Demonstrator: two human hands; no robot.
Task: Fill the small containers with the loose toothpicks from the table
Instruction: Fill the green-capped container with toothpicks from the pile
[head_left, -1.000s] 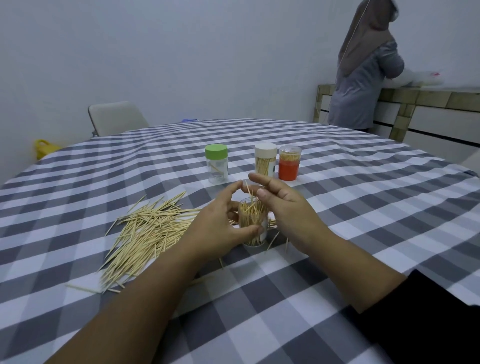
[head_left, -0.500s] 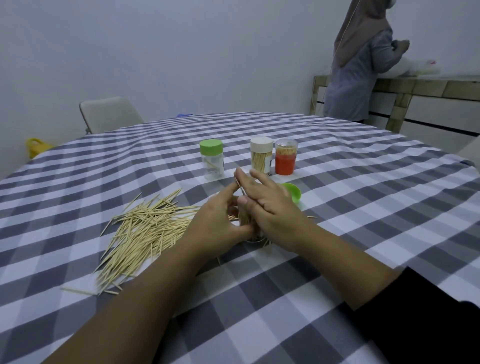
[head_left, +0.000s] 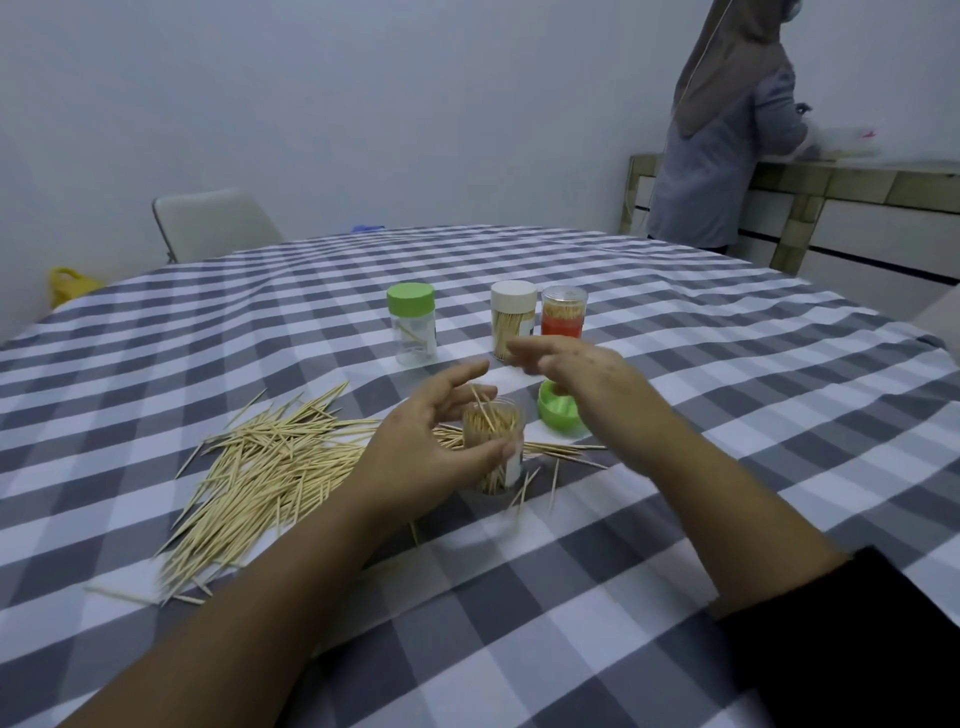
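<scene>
Left hand (head_left: 421, 447) with curled grip, thumb and fingers apart, right hand (head_left: 587, 379) raised, fingers loosely extended, blurred

Four small containers: one open container (head_left: 493, 441) at left hand (head_left: 426, 452), three capped containers (head_left: 411, 323) beyond both hands. One loose green lid (head_left: 560, 415) under right hand (head_left: 587, 379). Toothpick pile (head_left: 260, 467) left of left hand, too many for count. Two hands.
</scene>
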